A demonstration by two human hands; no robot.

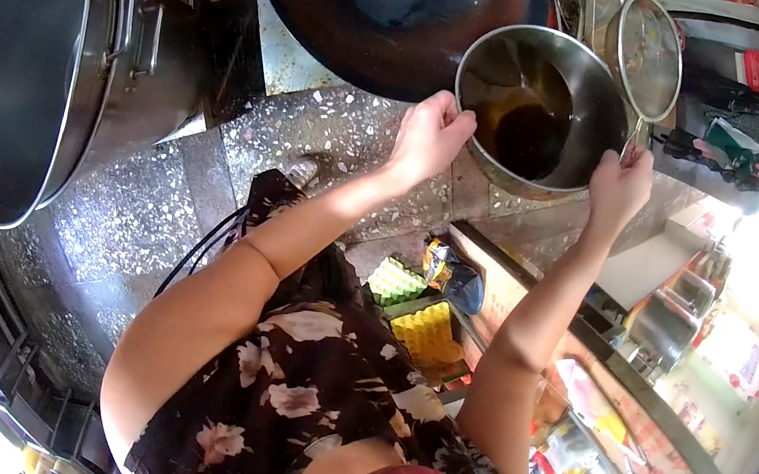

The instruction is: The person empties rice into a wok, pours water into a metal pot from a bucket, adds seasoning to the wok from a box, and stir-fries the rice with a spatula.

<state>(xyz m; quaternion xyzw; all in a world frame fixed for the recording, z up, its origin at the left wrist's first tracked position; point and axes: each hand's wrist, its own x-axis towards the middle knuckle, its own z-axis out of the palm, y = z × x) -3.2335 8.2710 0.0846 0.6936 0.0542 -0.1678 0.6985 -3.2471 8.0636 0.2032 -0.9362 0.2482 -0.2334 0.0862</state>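
Clutching opposite sides of the metal pot (595,123), your left hand (432,135) and right hand (622,186) hold it between them, dark liquid (530,142) inside.

Lg steel pot (155,81) at L; green tray (397,283) by yellow tray (428,333), dk bag (464,288) nr both; speckled flr (130,213) btwn pot & trays.

Kitchen with wok (392,21) and pot (591,122)

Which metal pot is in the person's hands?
The smaller pot with dark liquid inside, gripped by the left hand and right hand; the large stockpot at far left has no hand on it.
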